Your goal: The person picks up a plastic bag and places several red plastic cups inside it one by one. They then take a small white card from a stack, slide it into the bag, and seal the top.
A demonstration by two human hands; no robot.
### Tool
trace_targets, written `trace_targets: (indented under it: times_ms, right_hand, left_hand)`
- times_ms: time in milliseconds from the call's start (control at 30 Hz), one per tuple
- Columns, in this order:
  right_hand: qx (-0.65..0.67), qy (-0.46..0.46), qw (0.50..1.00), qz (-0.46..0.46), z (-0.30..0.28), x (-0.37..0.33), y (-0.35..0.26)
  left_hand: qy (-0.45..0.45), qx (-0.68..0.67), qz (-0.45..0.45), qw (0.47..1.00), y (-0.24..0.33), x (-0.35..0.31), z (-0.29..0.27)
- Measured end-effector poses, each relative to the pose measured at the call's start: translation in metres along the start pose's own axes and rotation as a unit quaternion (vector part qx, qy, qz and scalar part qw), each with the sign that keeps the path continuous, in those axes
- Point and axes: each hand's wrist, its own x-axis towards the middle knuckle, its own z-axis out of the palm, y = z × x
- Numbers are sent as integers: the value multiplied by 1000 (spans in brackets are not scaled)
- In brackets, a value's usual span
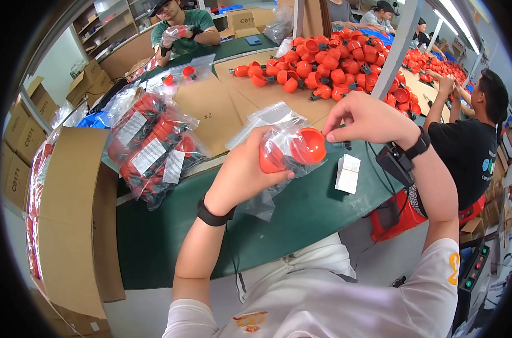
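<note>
My left hand (242, 172) is closed around a clear plastic bag (279, 137) with red, rounded plastic pieces inside. One of them, a hollow red cup (311, 147), turns its opening up toward the right side of the bag. Beside its rim is my right hand (369, 119), thumb and forefinger brought together in a pinch; whether bag film lies between them is hard to see. More clear bags lie under and behind my left hand. A stack of small white paper slips (347, 173), held by a band, rests on the green table (301, 211) below my right hand.
Filled bags of red pieces (154, 143) with white labels lie to the left. A large heap of red cups (346, 65) sits beyond a flat cardboard sheet (202, 104). A metal post (399, 48) rises at right. Co-workers sit across and to the right.
</note>
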Motion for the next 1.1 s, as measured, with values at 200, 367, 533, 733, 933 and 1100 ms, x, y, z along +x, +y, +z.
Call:
trace_targets:
  times_ms: [200,367,533,733,933,1100]
  right_hand:
    - [186,-71,978,54,18,24,14]
    - [264,-80,956,96,23,31,13]
    - [283,-87,953,68,19,34,15]
    - [327,-99,936,89,24,33,15]
    - [314,-87,940,101,29,30,14]
    - [377,-93,913,125,36,30,25]
  left_hand:
    - [-1,-27,30,999,-1,-1,7]
    - [-27,-125,-30,991,5,-2,2]
    - [-21,-230,-46,972,7,-3,2]
    - [1,-248,-19,969,1,-1,8]
    - [16,-225,-31,974,-5,-1,16]
    - [8,-248,-44,968,0,-1,16]
